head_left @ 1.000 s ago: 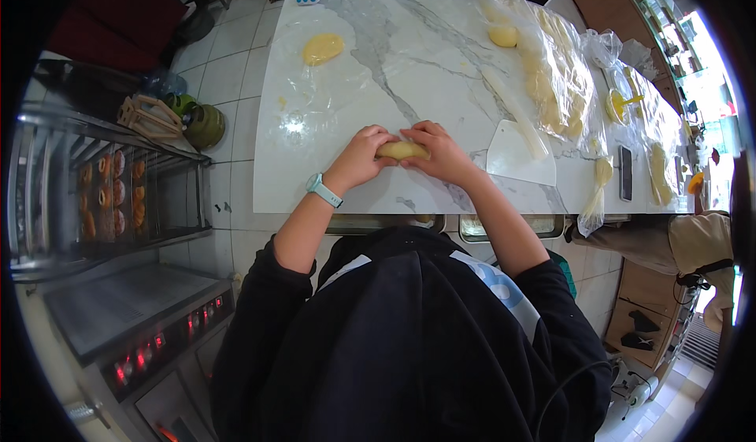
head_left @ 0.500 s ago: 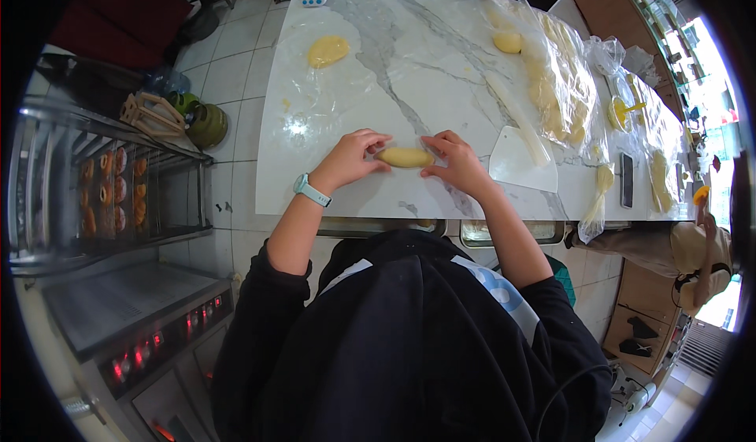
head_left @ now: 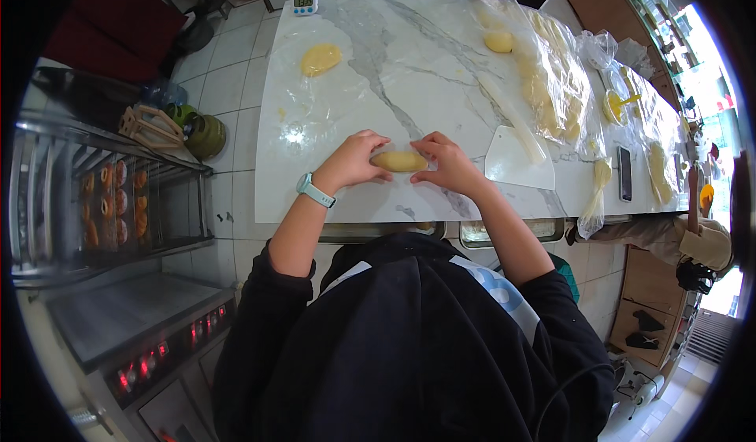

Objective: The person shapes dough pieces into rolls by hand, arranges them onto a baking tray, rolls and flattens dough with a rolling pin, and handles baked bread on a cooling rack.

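Note:
A short, plump roll of pale yellow dough (head_left: pixel 398 161) lies on the marble-patterned table (head_left: pixel 346 198) near its front edge. My left hand (head_left: pixel 358 159) cups its left end, thumb and fingers curved around the tip. At the opposite end my right hand (head_left: pixel 442 163) grips the dough in the same way, the thumb on the near side. A white dough scraper (head_left: pixel 516 162) lies flat to the right of my right hand, with a long pale strip (head_left: pixel 516 123) across it. Farther off at the left sits a flattened dough piece (head_left: pixel 320 60).
Plastic sheeting (head_left: pixel 563 72) covers several dough pieces at the right, with a dough ball (head_left: pixel 498 42) beside it. A phone (head_left: pixel 624 172) lies near the right front edge; a timer (head_left: pixel 304 4) stands at the far left corner. Left of the table is a rack (head_left: pixel 110 261) of baked goods. Another person (head_left: pixel 701 241) is at the right.
The view has shifted slightly. My hands stay at the two ends of the dough roll, the right fingers now lapping farther over its end. The person at the right has moved.

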Available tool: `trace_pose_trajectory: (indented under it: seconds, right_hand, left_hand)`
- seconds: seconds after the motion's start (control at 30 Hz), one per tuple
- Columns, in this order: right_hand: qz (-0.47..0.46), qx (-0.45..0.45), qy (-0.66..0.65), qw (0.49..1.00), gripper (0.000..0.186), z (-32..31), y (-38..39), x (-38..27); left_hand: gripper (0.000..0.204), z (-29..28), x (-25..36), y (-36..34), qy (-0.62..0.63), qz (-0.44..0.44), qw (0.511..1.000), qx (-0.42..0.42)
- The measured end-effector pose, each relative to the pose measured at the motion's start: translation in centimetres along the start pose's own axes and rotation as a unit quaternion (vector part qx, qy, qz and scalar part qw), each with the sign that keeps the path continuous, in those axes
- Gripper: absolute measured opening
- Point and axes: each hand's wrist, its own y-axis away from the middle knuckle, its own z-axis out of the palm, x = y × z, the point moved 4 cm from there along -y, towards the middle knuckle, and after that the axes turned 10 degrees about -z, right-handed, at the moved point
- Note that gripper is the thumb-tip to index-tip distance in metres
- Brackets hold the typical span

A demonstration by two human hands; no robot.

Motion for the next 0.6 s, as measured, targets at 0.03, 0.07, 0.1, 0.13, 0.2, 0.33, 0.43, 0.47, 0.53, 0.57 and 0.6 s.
trace_pose_trajectory:
  seconds: [0.03,0.07,0.1,0.13,0.2,0.33,0.43,0.47,0.53,0.57,0.6]
  right_hand:
    - [-0.003,0.024,0.023,0.999,0.048,0.0,0.0,-0.2]
    - [-0.007,0.048,0.046,0.998,0.047,0.0,0.0,-0.3]
    - [-0.007,0.047,0.046,0.998,0.047,0.3,-0.1,-0.2]
    - [-0.02,0.031,0.045,0.998,0.047,0.9,-0.4,-0.2]
    - [-0.032,0.015,0.043,0.998,0.047,1.2,-0.2,-0.2]
    - [-0.029,0.036,0.053,0.997,0.047,1.1,-0.2,-0.4]
    - [-0.043,0.035,0.074,0.996,0.045,1.3,-0.3,-0.8]
    - [-0.035,0.002,0.075,0.997,0.044,1.5,-0.5,-0.9]
    - [-0.046,0.032,0.078,0.995,0.043,1.4,-0.5,-0.9]
    - [-0.056,0.062,0.081,0.993,0.043,1.2,-0.5,-1.0]
    - [-0.056,0.062,0.081,0.993,0.043,1.2,-0.7,-1.0]
  left_hand:
    - [0.041,0.1,0.4,0.2,0.007,0.007,1.0,0.002]
    - [0.041,0.2,0.4,0.0,0.007,0.006,1.0,0.003]
    - [0.04,0.4,0.3,-0.4,-0.027,0.003,1.0,-0.014]
    - [0.04,0.6,0.4,-0.6,-0.061,0.001,0.998,-0.031]
    - [0.04,0.7,0.5,-0.4,-0.068,0.004,0.997,-0.044]
    - [0.04,0.8,0.0,0.2,-0.04,0.029,0.999,0.01]
    - [0.041,1.1,-0.1,0.0,-0.058,0.04,0.997,-0.023]
    - [0.041,1.1,0.0,0.1,-0.058,0.04,0.997,-0.024]
    - [0.041,1.2,0.1,0.3,-0.041,0.005,0.999,-0.016]
    - [0.041,1.2,0.1,0.2,-0.042,0.005,0.999,-0.016]
    - [0.039,1.1,0.2,0.2,-0.046,0.002,0.999,-0.014]
